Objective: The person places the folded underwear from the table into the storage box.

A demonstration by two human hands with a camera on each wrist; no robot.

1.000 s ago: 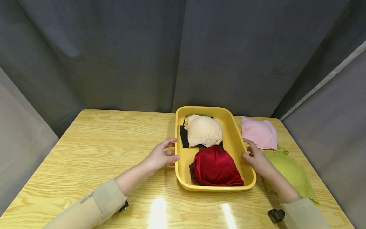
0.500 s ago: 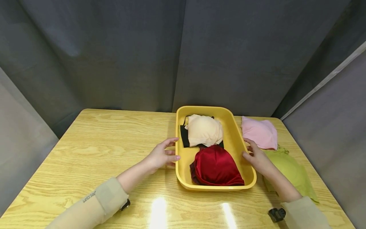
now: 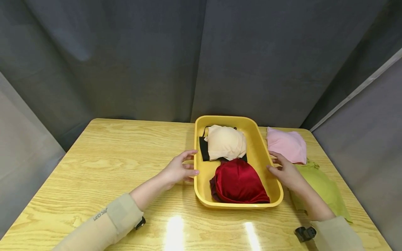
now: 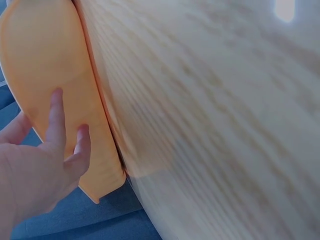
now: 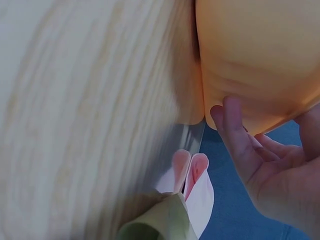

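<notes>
A yellow plastic bin (image 3: 232, 205) stands on the wooden table, a hand at each long side. My left hand (image 3: 176, 170) has its thumb and index fingertips right at the left rim. In the left wrist view its other fingers (image 4: 57, 117) stretch along the outer wall. Across from it, my right hand (image 3: 287, 172) is at the right rim, fingers extended against the outer wall in the right wrist view. Inside the bin, a folded red satin bra (image 3: 240, 183) lies at the near end. Behind it a beige bra (image 3: 226, 143) rests over a black one (image 3: 204, 150).
Right of the bin lie a folded pink bra-like garment (image 3: 285, 144) and a yellow-green one (image 3: 321, 188), the latter partly behind my right forearm. Dark grey curtains (image 3: 141, 62) hang along the table's back edge; a lighter panel (image 3: 370, 132) closes off the right side.
The whole head view has shifted slightly, so everything appears a little further right. Both hands keep their places at the bin, and the garments lie as before.
</notes>
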